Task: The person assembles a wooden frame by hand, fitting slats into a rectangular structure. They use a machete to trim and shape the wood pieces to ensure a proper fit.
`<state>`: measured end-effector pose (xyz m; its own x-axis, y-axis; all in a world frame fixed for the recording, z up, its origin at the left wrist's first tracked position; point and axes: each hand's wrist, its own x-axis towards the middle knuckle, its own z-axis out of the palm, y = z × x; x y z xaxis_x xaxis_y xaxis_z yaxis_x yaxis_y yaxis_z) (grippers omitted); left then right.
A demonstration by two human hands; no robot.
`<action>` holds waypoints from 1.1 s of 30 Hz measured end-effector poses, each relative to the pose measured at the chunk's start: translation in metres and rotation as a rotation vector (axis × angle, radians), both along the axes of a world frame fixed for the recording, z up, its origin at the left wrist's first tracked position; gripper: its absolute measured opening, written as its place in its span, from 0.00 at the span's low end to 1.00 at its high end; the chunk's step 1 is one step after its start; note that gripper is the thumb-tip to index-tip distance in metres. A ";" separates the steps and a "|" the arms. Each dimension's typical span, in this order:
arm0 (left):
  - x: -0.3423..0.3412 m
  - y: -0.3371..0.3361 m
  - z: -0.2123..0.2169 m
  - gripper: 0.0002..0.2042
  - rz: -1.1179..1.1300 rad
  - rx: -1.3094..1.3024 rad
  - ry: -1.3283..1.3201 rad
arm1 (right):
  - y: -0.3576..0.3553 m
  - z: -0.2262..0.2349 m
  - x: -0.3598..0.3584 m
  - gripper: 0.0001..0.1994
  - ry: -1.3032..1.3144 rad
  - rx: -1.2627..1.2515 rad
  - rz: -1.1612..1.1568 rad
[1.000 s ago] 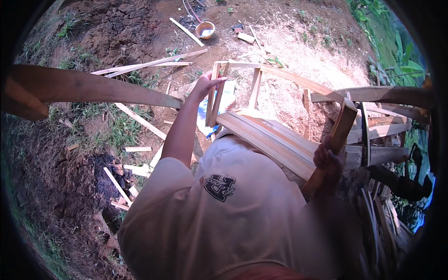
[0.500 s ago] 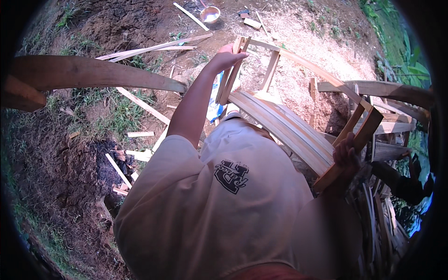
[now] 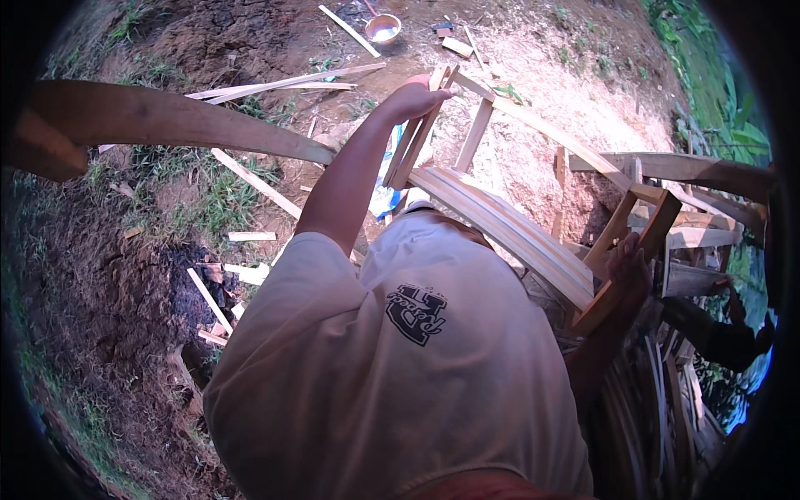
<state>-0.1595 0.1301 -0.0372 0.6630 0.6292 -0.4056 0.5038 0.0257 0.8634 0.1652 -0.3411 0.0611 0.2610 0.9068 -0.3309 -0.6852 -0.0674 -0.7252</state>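
Observation:
Both my hands hold a wooden frame (image 3: 508,233) in front of my body. It has a slatted middle, upright pieces at each end and a long thin rail (image 3: 554,133) along its far side. My left hand (image 3: 419,98) is closed around the top of the paired uprights at the left end. At the right end, my right hand (image 3: 628,265) grips the thick end piece from its outer side, partly in shadow. The frame slants down from far left to near right. Its underside is hidden.
A thick curved beam (image 3: 183,117) juts in from the left. Right of the frame stand more beams (image 3: 692,167) and a stack of thin wood strips (image 3: 658,400). Loose offcuts (image 3: 254,179), wood shavings (image 3: 533,83) and a round bowl (image 3: 382,29) lie on the ground.
The frame's right end has tipped slightly, with my right hand still on it. My left hand has shifted a little to the right, keeping its grip.

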 end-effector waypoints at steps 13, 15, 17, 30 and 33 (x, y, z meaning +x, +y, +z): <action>-0.002 0.005 0.057 0.32 -0.051 -0.041 0.201 | 0.010 -0.066 0.058 0.16 -0.084 -0.057 -0.055; -0.005 0.006 0.059 0.32 -0.020 -0.085 0.181 | 0.010 -0.074 0.059 0.17 -0.095 -0.088 -0.083; -0.005 0.007 0.062 0.31 -0.020 -0.109 0.192 | 0.004 -0.088 0.067 0.18 -0.110 -0.111 -0.094; -0.003 -0.019 0.093 0.23 -0.019 -0.107 0.098 | -0.004 -0.112 0.077 0.20 -0.130 -0.191 -0.158; -0.007 -0.030 0.102 0.22 -0.006 -0.160 0.043 | -0.006 -0.109 0.072 0.21 -0.124 -0.136 -0.131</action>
<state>-0.1661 0.0996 0.0652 0.6464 0.5506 -0.5282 0.5406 0.1580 0.8263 0.2367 -0.3475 -0.0478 0.4204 0.8114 -0.4060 -0.6006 -0.0865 -0.7948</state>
